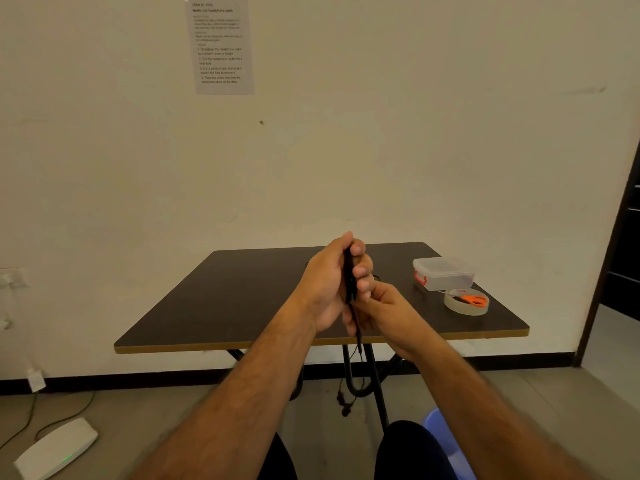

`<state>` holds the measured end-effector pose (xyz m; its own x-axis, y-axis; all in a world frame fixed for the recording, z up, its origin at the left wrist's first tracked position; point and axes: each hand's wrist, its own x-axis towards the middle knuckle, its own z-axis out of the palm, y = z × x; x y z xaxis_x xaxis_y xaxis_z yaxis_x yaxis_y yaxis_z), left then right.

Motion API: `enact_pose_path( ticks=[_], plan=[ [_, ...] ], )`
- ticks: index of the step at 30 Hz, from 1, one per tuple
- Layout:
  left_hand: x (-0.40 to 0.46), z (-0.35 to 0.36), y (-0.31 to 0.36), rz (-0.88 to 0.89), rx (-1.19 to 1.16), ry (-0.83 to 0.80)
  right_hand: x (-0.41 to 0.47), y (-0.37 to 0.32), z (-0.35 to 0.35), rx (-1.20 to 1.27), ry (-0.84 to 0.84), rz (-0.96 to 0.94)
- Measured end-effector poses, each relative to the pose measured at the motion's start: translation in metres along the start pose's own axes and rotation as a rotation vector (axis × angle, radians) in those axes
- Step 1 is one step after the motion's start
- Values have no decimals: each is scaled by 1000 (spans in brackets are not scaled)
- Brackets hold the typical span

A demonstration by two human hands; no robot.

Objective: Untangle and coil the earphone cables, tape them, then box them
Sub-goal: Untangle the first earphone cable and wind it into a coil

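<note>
My left hand [327, 282] holds the cable [350, 278] coil upright, fingers curled round it. Just below that grip my right hand [388, 315] pinches the loose tail, and the earbuds [344, 405] hang well beneath. To coil well, I judge each turn should lie flat against the last, the tail fed without twist. I count one cable, one box [444, 273], one tape [465, 306] roll and one scissors [472, 300] on it, all to the right of the grip.

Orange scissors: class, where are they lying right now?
In the head view, the orange scissors lie on top of the clear tape roll at the table's right side, just in front of the lidded plastic box.
</note>
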<state>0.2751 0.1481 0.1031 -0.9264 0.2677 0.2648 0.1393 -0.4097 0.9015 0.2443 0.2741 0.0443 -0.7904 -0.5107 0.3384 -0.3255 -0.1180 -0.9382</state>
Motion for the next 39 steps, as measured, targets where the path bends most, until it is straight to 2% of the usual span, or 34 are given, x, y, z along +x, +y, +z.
enact_pose_path(
  ticks=[6, 10, 14, 21, 27, 29, 33, 39],
  plan=[
    [4, -4, -1, 108, 99, 138, -4, 3, 8, -112, -110, 81],
    [9, -11, -4, 221, 260, 226, -8, -2, 10, -178, -167, 100],
    [11, -24, -7, 245, 428, 268, -11, -5, 6, -235, -197, 97],
    [8, -43, -15, 122, 738, 261, -9, -27, -5, -437, -108, 31],
    [1, -38, -17, -104, 776, 132, -3, -46, -23, -635, -57, -94],
    [0, -36, -16, -202, 725, 76, 0, -53, -29, -607, -51, -128],
    [-4, -30, -17, -359, 402, -76, 8, -60, -42, -494, -33, -179],
    [-5, -16, -15, -384, 113, -240, 15, -45, -43, -146, 48, -179]
  ],
)
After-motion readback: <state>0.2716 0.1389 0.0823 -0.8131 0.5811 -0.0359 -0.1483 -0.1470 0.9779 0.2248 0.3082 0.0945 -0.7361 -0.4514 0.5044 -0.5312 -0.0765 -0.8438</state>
